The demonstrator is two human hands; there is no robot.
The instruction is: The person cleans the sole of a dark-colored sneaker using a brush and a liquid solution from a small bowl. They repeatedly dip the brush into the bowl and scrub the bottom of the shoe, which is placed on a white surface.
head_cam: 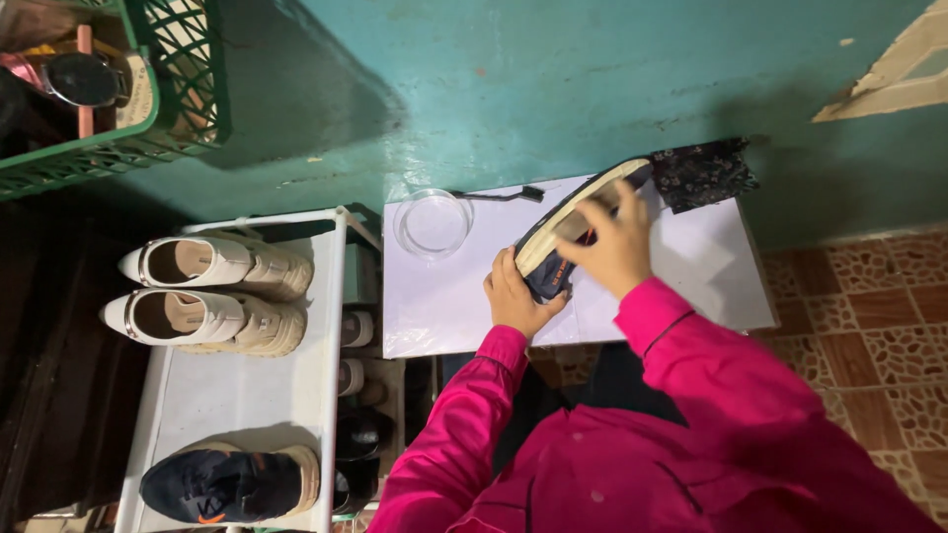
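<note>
A dark navy shoe with a pale sole lies tilted over a white table. My left hand grips its heel end from below. My right hand presses on the sole, its fingers closed around something small that I cannot make out. Both arms wear bright pink sleeves.
A clear round dish and a thin dark brush lie at the table's far left. A dark patterned cloth sits at its far right corner. A white rack on the left holds two white shoes and a navy shoe. A green crate hangs top left.
</note>
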